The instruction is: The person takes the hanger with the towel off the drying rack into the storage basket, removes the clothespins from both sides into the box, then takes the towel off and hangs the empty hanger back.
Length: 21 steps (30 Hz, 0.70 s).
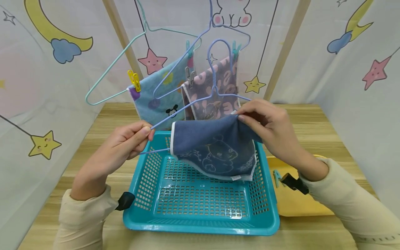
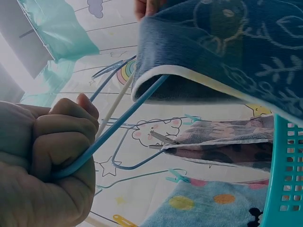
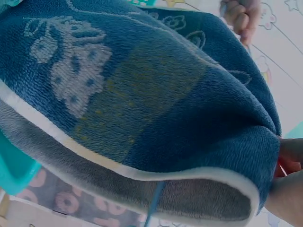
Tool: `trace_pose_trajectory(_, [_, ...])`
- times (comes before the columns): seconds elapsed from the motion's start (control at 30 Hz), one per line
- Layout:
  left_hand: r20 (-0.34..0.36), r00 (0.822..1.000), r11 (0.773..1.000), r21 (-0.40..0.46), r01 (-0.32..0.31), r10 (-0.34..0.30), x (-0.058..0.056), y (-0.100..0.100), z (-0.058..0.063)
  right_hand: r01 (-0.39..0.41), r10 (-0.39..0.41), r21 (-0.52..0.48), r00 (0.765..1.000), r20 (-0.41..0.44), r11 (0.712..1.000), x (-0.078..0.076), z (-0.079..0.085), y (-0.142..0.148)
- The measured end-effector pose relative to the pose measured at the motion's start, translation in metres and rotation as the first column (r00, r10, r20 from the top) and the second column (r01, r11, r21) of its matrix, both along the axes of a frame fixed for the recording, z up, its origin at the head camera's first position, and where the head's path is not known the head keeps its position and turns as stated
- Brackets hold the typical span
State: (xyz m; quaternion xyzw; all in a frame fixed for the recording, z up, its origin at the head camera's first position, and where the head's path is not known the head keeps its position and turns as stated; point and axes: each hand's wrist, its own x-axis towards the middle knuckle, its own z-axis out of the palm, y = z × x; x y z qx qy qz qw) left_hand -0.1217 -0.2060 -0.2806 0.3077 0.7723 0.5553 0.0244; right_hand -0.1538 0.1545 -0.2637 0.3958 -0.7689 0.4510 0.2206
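Note:
My left hand [image 1: 131, 139] grips the left corner of a periwinkle-blue clothes hanger [image 1: 182, 111], its hook pointing up. Draped over the hanger's lower bar is a dark blue towel [image 1: 203, 139] with white edging and a pale animal pattern. Its folded upper edge is pinched between thumb and fingers of my right hand [image 1: 272, 125], near the hanger's right side. From the left wrist view, curled fingers [image 2: 66, 132] wrap the hanger's bend, and the bar runs inside the towel's fold. The towel covers much of the right wrist view, where only part of the right hand [image 3: 288, 177] shows.
Below the towel stands a teal perforated basket [image 1: 200, 222]. Behind hang a light blue towel [image 1: 156, 100] and a pink-grey towel [image 1: 215, 83], clipped to hangers with clothespins. At right, a yellow tray [image 1: 300, 205] holds a teal clothespin [image 1: 276, 177]. Patterned curtains surround the wooden table [image 1: 103, 139].

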Motion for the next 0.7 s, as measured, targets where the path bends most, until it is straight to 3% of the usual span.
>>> trace_pose_trajectory(0.13, [0.002,1.0,1.0,0.006,-0.003,0.003,-0.001,0.001,-0.001,-0.005,0.007,-0.055,0.999,0.038,0.998,0.005,0.011,0.003])
trace_pose_trajectory(0.37, [0.004,1.0,1.0,-0.009,-0.02,0.02,-0.001,0.003,-0.004,0.041,-0.042,-0.162,0.999,-0.003,0.986,0.011,0.024,0.005])
trace_pose_trajectory(0.7, [-0.014,0.999,0.999,-0.033,-0.04,0.04,-0.002,0.006,-0.007,-0.045,0.048,-0.406,0.999,-0.003,0.913,0.014,0.039,0.006])
